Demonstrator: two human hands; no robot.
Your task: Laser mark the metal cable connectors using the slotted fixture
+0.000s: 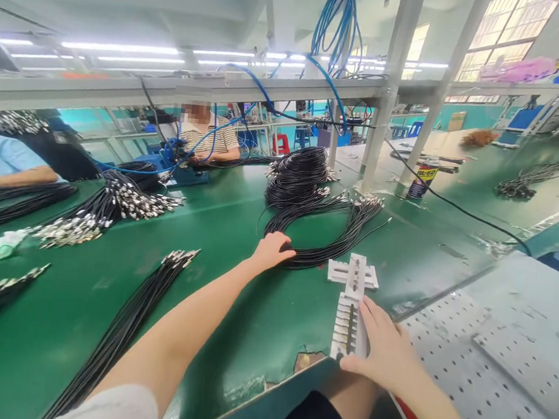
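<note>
My left hand (272, 251) rests at the near side of a curved bundle of black cables (325, 249), fingers closed round part of it. Metal-tipped ends of that bundle fan out at its right. Near the table's front edge, my right hand (380, 336) holds a pale slotted fixture block (346, 326) from its right side, thumb at the near end and fingers along the top. A row of notches runs down the block. Directly beyond it lies a cross-shaped pale bracket (356, 275) with slots.
Coiled black cables (296, 178) are stacked behind the bundle. More cable bundles (127, 326) lie at left. A spray can (423, 178) stands by the shelf post (393, 82). A perforated metal plate (491, 358) is at right. Two people (217, 135) sit across the green table (222, 309).
</note>
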